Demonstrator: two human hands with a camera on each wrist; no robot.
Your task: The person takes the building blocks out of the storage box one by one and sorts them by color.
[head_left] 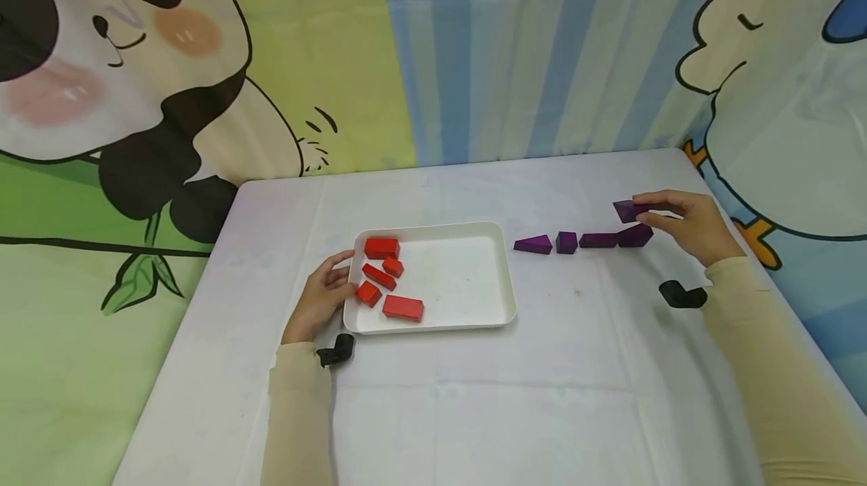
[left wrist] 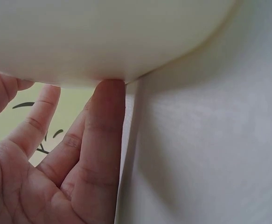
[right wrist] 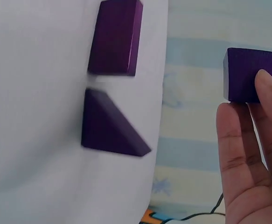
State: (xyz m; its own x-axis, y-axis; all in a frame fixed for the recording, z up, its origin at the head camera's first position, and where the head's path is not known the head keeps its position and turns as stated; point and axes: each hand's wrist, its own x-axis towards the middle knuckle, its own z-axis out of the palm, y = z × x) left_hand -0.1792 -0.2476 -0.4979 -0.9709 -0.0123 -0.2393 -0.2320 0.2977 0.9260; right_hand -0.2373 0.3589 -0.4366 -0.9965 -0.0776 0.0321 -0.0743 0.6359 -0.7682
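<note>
My left hand holds the left edge of a white tray, thumb by the rim. Up close in the left wrist view, fingers meet the tray's wall. Several red blocks lie in the tray's left half. My right hand pinches a purple block between thumb and fingers, raised over the right end of a row of purple blocks. That row runs from a tapered block past a small block and a long one to a slant-sided block.
A white cloth covers the table. Behind it hangs a curtain with cartoon animals and stripes. Black wrist mounts stick out from both sleeves. In the right wrist view a dark cable runs beyond the table edge.
</note>
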